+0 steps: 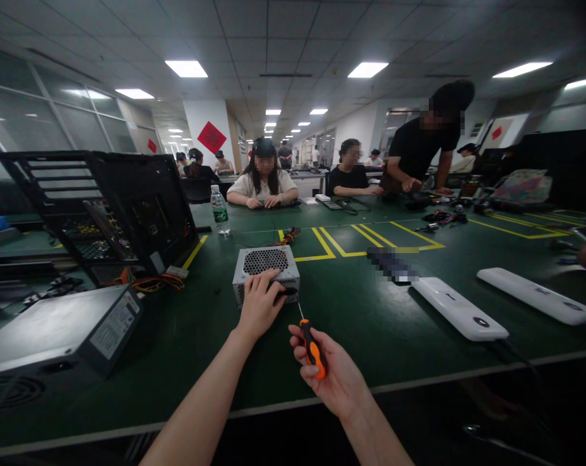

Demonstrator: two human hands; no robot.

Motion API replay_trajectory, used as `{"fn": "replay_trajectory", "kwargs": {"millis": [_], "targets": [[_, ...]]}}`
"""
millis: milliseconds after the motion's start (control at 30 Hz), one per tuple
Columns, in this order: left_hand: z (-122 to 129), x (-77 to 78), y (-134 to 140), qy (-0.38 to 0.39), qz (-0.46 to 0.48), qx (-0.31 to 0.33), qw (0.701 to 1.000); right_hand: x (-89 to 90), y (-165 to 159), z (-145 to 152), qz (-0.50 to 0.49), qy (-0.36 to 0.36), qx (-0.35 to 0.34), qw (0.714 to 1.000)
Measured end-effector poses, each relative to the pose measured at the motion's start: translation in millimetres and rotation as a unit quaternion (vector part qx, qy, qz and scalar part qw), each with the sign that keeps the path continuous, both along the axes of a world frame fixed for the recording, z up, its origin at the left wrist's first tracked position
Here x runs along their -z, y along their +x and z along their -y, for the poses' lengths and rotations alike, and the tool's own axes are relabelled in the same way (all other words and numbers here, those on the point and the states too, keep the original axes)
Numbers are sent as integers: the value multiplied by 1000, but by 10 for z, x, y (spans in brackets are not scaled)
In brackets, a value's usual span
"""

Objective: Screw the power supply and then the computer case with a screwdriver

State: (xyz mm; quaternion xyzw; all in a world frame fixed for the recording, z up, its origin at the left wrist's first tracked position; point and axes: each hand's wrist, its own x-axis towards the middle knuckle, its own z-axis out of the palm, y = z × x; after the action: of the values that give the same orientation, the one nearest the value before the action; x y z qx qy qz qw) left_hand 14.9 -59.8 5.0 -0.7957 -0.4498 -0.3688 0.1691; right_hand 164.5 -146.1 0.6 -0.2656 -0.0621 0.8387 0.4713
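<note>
A grey computer power supply [244,257] with a honeycomb fan grille on top sits on the green table in front of me. My left hand [260,299] steadies it, fingers bent over its top edge and near side. A small dark part [289,291] shows by my left fingertips; I cannot tell whether it is a socket or a loose piece. My right hand [334,372] is closed around the orange-and-black handle of a screwdriver [314,353]. Its thin shaft points up and away, the tip at the near right corner of the power supply.
Left stand an open black computer case [142,207] and a larger power supply [74,330]. A water bottle [220,210] is upright behind. White devices [460,309] and a blurred phone-like object [392,265] lie right. Beyond the yellow tape lines, a person [264,178] sits opposite.
</note>
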Motion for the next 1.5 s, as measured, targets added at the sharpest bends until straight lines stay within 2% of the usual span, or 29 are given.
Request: {"fn": "replay_trajectory", "kwargs": {"millis": [200, 467, 733, 967, 1100, 1267, 1500], "targets": [[-3, 6, 6, 3, 2, -2, 1000, 13, -19, 10, -17, 18, 7, 1000], [-3, 19, 11, 4, 6, -4, 1000, 40, -45, 29, 13, 47, 61, 997], [0, 5, 12, 6, 2, -3, 1000, 33, -19, 14, -13, 2, 34, 999], [7, 3, 13, 8, 3, -5, 1000, 36, 4, 18, -37, 13, 7, 999], [15, -2, 16, 4, 4, -6, 1000, 52, -8, 24, -46, 25, 13, 999], [16, -4, 19, 8, 2, -8, 1000, 53, -25, 22, -11, 32, 47, 998], [6, 11, 12, 4, 1, -7, 1000, 49, -8, 18, -23, 6, 22, 999]]}}
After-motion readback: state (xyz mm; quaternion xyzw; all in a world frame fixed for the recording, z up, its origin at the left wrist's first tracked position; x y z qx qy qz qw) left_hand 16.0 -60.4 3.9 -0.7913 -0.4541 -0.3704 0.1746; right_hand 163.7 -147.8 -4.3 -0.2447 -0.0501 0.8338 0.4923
